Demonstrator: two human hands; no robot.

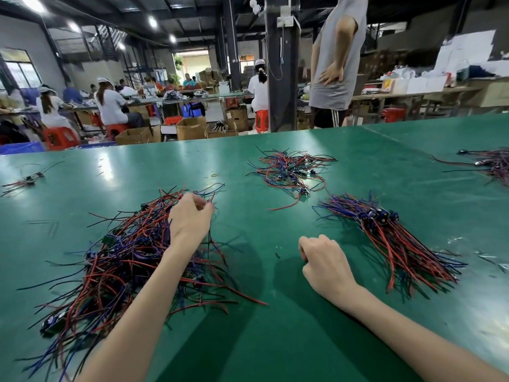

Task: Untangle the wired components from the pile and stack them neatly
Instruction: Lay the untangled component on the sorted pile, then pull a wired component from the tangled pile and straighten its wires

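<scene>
At the far left of the green counter (275,326) lies a small cluster (27,179) of a few wired components, set apart from the rest. Next to it, near the person, spreads the tangled pile (118,260), a broad heap of red, black and blue leads crossing in every direction with small boards buried among them. The left hand (190,216) reaches over this heap to its far edge, fingers curled in and apparently pinching a few thin wires there. The right hand (322,257) rests on bare counter between the heaps, fingers tucked under in a fist, holding nothing that shows. Beyond it, further back, sits a looser middle heap (289,169). To the right is the neat stack (391,235), its leads running roughly parallel and its connectors gathered at one end. Another heap (493,164) lies at the far right edge. Judging by the sizes, a fair share is sorted, yet the larger part remains tangled.
</scene>
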